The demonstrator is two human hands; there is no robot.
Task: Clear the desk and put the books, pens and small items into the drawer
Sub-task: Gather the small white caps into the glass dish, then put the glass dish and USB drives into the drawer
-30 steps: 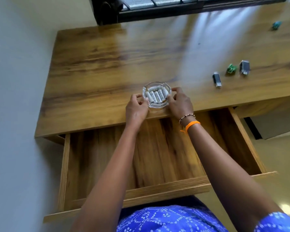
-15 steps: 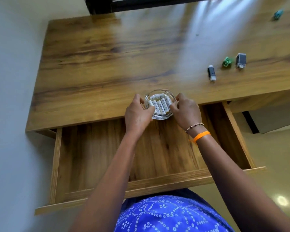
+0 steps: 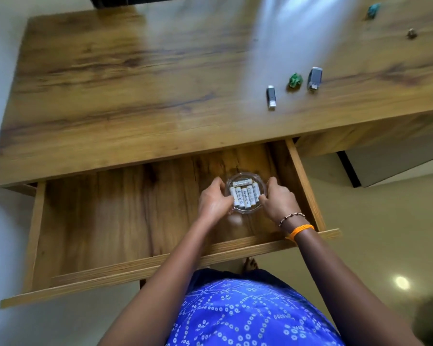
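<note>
A round glass dish (image 3: 245, 209) with several white batteries (image 3: 245, 195) in it is down inside the open wooden drawer (image 3: 115, 221), towards its right side. My left hand (image 3: 214, 199) grips the dish's left rim and my right hand (image 3: 279, 199) grips its right rim. Whether the dish rests on the drawer floor I cannot tell. On the desk top (image 3: 135, 83) lie a black USB stick (image 3: 271, 96), a crumpled green bit (image 3: 295, 81) and a grey flash drive (image 3: 315, 78).
Far right on the desk are a teal bit (image 3: 373, 10) and a small brownish bit (image 3: 412, 33). The drawer's front board (image 3: 160, 264) juts towards me. A white wall runs along the left. Tiled floor (image 3: 375, 233) lies to the right.
Both hands carried the glass dish from the desk's front edge down into the drawer. The view tilted down and the small items on the desk stayed put.
</note>
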